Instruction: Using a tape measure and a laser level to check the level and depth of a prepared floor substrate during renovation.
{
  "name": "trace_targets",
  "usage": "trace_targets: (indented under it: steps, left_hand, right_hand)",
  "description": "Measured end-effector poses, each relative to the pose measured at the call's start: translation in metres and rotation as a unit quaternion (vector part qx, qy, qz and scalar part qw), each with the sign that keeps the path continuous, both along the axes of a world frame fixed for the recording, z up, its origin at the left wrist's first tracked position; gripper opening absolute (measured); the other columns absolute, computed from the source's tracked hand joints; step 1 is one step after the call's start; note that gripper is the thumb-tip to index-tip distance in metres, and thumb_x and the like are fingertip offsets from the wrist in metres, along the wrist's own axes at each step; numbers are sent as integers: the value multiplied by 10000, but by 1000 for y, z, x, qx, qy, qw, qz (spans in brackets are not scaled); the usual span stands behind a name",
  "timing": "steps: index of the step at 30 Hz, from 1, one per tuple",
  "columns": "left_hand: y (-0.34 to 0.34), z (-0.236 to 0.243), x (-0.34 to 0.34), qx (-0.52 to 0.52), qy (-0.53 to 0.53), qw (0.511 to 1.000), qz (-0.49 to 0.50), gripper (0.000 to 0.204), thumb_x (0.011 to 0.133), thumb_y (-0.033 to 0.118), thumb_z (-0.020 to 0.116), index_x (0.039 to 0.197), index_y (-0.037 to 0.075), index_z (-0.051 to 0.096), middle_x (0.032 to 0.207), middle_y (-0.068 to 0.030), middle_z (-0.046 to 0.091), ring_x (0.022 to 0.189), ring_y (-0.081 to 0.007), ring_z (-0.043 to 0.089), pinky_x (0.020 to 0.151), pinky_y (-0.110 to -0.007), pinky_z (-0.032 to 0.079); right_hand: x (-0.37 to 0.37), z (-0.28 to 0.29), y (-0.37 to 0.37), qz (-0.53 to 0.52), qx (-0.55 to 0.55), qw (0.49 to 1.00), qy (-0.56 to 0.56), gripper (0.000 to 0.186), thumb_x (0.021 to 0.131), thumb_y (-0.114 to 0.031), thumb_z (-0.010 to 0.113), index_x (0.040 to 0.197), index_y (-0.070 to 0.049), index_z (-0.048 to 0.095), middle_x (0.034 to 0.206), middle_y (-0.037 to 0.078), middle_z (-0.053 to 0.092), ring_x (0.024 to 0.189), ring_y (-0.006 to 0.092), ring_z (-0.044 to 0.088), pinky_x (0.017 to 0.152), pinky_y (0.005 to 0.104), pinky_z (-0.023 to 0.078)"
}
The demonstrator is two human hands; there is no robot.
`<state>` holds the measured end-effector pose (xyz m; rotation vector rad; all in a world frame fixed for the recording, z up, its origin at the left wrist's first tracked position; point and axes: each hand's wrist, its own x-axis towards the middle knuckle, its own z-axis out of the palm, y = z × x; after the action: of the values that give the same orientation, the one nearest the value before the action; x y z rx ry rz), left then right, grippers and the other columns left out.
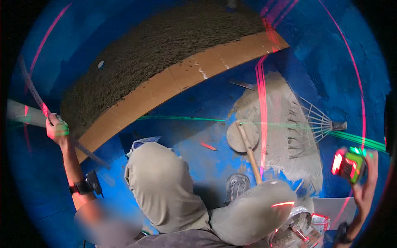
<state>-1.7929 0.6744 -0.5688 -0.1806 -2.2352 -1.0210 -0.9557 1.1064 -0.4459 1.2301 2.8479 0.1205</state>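
Note:
Out to the left, my left hand (pixel 58 129) is closed around a long, thin measuring strip (pixel 36 96). The strip slants past the end of a brown board (pixel 165 84). A pale flat bar (pixel 27 112) meets the same hand from the left; whether I grip it too is unclear. Far to the right, my right hand (pixel 365 182) holds up a boxy green and black device, apparently a laser level (pixel 350 165). Its left face glows red, and green light falls on my fingers. My bent knees (pixel 159 186) are between the two hands.
Dark, crumbly mortar-like material (pixel 165 41) lies behind the board. A round-headed mallet (pixel 244 136), a wire rake (pixel 320 122), a flat trowel (pixel 242 84) and a red pencil-like tool (pixel 208 146) lie on the blue floor. A bucket (pixel 300 217) stands near my right knee. Red and green laser lines cross everything.

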Motion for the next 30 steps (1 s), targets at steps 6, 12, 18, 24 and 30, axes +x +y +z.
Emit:
trace_targets:
  steps: [6, 12, 18, 24, 30]
  left_hand:
    - [-29, -52, 43, 90, -112, 985, -94, 222, 1060, 272, 537, 948, 105, 632, 675, 79, 397, 556, -16, 371, 495, -234, 284]
    - [-95, -49, 63, 134, -161, 972, -106, 219, 1103, 231, 510, 984, 75, 606, 698, 81, 390, 563, -10, 314, 491, -215, 229]
    - [-116, -80, 54, 125, -174, 975, -62, 243, 1098, 266, 515, 1004, 62, 608, 705, 58, 413, 588, -32, 328, 511, -233, 229]
    - [-161, -107, 52, 94, -213, 972, -22, 349, 1092, 267, 528, 1328, 24, 613, 986, 37, 615, 765, -2, 511, 621, -172, 368]
    - [-204, -122, 63, 187, -250, 949, 45, 472, 1093, 235, 491, 1492, -17, 483, 1531, -112, 500, 1347, -184, 524, 1046, -271, 437]
  right_hand:
    - [-335, -7, 11, 360, 35, 931, 44, 652, 588, 27, 783, 1206, -76, 605, 1209, 166, 611, 1206, 402, 578, 1104, 592, 418]
    - [-535, -70, 17, 595, 77, 798, -54, 417, 823, -128, 625, 1236, -121, 573, 1273, 127, 593, 1284, 330, 547, 1111, 525, 424]
    - [-630, -114, 23, 672, 99, 730, -76, 426, 840, -236, 635, 1247, -135, 563, 1283, 128, 589, 1303, 332, 538, 1100, 514, 439]
    - [-647, -152, 33, 729, 112, 672, -61, 363, 833, -195, 607, 1188, -127, 575, 1300, 127, 590, 1312, 341, 545, 1069, 506, 490]
    - [-656, -153, 27, 746, 79, 658, -56, 373, 819, -226, 612, 1178, -129, 592, 1291, 120, 590, 1300, 344, 558, 1053, 500, 516]
